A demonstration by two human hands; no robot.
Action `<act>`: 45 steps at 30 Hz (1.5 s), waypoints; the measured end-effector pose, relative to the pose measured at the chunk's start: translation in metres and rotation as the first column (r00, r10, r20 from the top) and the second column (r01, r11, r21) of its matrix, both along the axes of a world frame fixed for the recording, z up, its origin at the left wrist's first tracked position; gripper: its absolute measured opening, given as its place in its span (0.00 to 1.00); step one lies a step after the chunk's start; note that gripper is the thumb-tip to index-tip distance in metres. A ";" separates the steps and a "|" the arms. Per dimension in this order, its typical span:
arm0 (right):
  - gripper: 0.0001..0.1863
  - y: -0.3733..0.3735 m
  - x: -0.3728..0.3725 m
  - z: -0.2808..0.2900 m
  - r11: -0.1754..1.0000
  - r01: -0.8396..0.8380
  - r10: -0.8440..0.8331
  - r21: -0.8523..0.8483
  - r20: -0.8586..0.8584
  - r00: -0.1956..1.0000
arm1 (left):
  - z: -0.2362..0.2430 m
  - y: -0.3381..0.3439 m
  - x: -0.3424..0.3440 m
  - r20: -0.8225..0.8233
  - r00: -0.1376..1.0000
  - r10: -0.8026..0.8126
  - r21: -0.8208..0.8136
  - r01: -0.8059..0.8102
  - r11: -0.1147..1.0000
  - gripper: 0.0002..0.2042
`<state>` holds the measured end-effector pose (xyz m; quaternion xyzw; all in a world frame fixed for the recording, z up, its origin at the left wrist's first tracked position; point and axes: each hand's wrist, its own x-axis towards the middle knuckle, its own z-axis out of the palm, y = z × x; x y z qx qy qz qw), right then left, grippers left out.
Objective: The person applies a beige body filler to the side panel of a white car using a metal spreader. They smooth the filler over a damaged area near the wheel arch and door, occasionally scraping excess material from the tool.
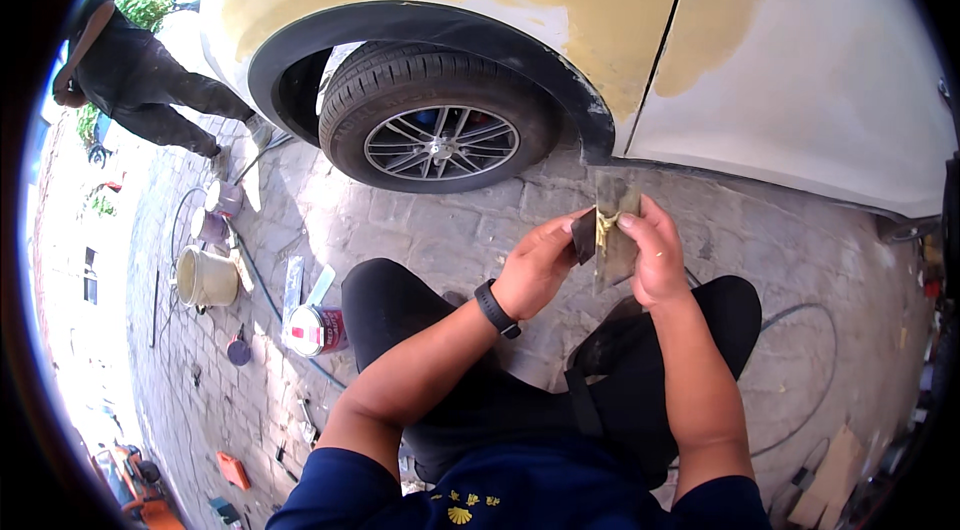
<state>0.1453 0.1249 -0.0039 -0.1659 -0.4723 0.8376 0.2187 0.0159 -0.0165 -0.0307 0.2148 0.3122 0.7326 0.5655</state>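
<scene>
- Right of the frame's centre, the left hand [535, 270] has its grip closed on a dark flat scraper [583, 238].
- Just beside it, the right hand [658, 252] grips a greyish flat plate [618, 258], thumb on its face.
- Between both hands, yellow putty [604, 224] clings to the plate, near the scraper.
- Upper centre: car tyre [345, 115] under a black wheel-arch trim [420, 22].
- Left of frame: beige bucket [207, 277], red-and-white can [318, 330].
- Upper left: standing person [140, 70].

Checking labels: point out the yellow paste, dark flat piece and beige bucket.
Yellow paste [603, 227], head view: middle of the smear.
Dark flat piece [584, 237], head view: its broad face.
Beige bucket [216, 278], head view: outer wall.
</scene>
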 end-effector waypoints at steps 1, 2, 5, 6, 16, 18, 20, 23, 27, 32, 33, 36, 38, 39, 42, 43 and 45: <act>0.19 0.007 0.006 0.000 0.996 -0.062 0.059 -0.066 -0.043 0.997 | 0.002 0.001 -0.001 -0.103 0.995 -0.004 -0.035 0.000 0.999 0.30; 0.22 0.010 0.010 -0.001 0.985 -0.138 0.133 -0.099 -0.057 0.990 | 0.006 0.002 -0.001 -0.204 0.979 -0.012 -0.070 -0.003 0.998 0.31; 0.24 0.010 0.013 -0.002 0.958 -0.219 0.187 -0.184 -0.176 0.966 | 0.011 0.008 -0.002 -0.239 0.971 0.016 -0.179 -0.060 0.982 0.32; 0.24 0.013 0.012 -0.003 0.969 -0.170 0.139 -0.178 -0.177 0.974 | 0.010 0.008 -0.007 -0.269 0.962 0.039 -0.215 -0.099 0.972 0.31; 0.15 0.029 0.000 -0.004 0.820 0.338 -0.397 0.462 0.034 0.917 | 0.030 -0.001 -0.019 -0.417 0.906 0.079 -0.132 -0.146 0.980 0.21; 0.14 0.028 -0.001 -0.008 0.806 0.393 -0.450 0.444 0.027 0.893 | 0.028 0.001 -0.019 -0.451 0.890 0.070 -0.096 -0.126 0.987 0.23; 0.13 0.028 -0.004 -0.013 0.822 0.489 -0.512 0.292 0.004 0.859 | 0.026 0.000 -0.017 -0.487 0.872 0.049 -0.083 -0.102 0.991 0.25; 0.12 0.011 -0.013 -0.014 0.847 0.435 -0.469 0.305 0.042 0.882 | 0.024 -0.003 -0.012 -0.573 0.819 0.018 -0.088 -0.084 0.993 0.27; 0.12 -0.013 -0.020 -0.016 0.854 0.261 -0.334 0.450 0.089 0.938 | 0.022 -0.007 -0.008 -0.585 0.811 -0.022 -0.118 -0.059 0.991 0.25; 0.09 -0.019 -0.020 -0.006 0.935 0.010 -0.055 0.354 0.117 0.992 | 0.001 -0.015 -0.015 -0.479 0.862 -0.166 -0.282 0.028 0.959 0.24; 0.10 -0.016 -0.019 -0.006 0.937 0.027 -0.066 0.349 0.099 0.993 | 0.004 -0.013 -0.013 -0.466 0.873 -0.145 -0.251 0.027 0.968 0.23; 0.11 0.000 -0.016 -0.005 0.915 0.230 -0.245 0.331 0.004 0.969 | 0.023 -0.003 -0.008 -0.410 0.912 -0.033 -0.205 -0.057 0.977 0.19; 0.12 0.017 -0.014 0.002 0.792 0.540 -0.533 0.287 -0.109 0.839 | 0.026 0.002 -0.006 -0.362 0.926 0.104 -0.213 -0.191 0.958 0.14; 0.15 0.030 -0.005 0.006 0.750 0.605 -0.572 0.268 -0.196 0.796 | 0.024 0.001 -0.010 -0.366 0.922 0.129 -0.220 -0.220 0.950 0.13; 0.15 0.043 0.006 0.013 0.714 0.676 -0.615 0.180 -0.299 0.729 | 0.028 -0.001 -0.016 -0.296 0.934 0.199 -0.248 -0.276 0.929 0.08; 0.15 0.038 0.006 0.013 0.739 0.654 -0.594 0.159 -0.302 0.745 | 0.030 0.000 -0.015 -0.341 0.929 0.144 -0.250 -0.237 0.939 0.08; 0.15 0.028 0.007 0.012 0.783 0.601 -0.536 0.163 -0.315 0.783 | 0.031 -0.002 -0.015 -0.430 0.902 0.036 -0.266 -0.165 0.950 0.09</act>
